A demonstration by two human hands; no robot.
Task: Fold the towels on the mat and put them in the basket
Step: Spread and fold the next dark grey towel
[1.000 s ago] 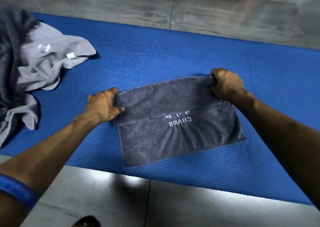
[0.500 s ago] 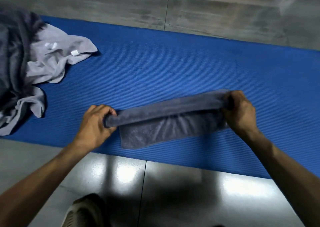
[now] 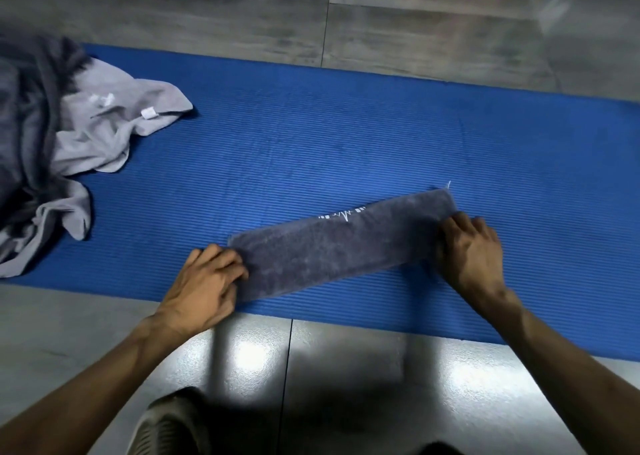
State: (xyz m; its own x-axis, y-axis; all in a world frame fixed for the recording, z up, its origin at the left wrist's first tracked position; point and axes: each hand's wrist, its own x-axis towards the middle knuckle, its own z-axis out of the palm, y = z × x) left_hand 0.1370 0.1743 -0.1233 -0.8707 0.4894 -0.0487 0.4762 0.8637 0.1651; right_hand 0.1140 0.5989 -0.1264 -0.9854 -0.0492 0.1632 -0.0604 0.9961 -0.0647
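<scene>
A dark grey towel (image 3: pixel 341 243), folded into a long narrow strip with white lettering along its far edge, lies flat on the blue mat (image 3: pixel 311 149) near the mat's front edge. My left hand (image 3: pixel 204 281) holds the strip's left end, fingers on top of the cloth. My right hand (image 3: pixel 471 253) holds the right end, fingers curled over it. No basket is in view.
A heap of unfolded towels, light grey (image 3: pixel 114 132) over dark grey (image 3: pixel 27 122), sits on the mat's left end. Grey floor tiles surround the mat. A shoe (image 3: pixel 173 423) shows at the bottom edge.
Both hands brought the far edge of the towel toward me and laid it down, turning the half-folded towel into a narrow flat strip. The camera view also pulled back.
</scene>
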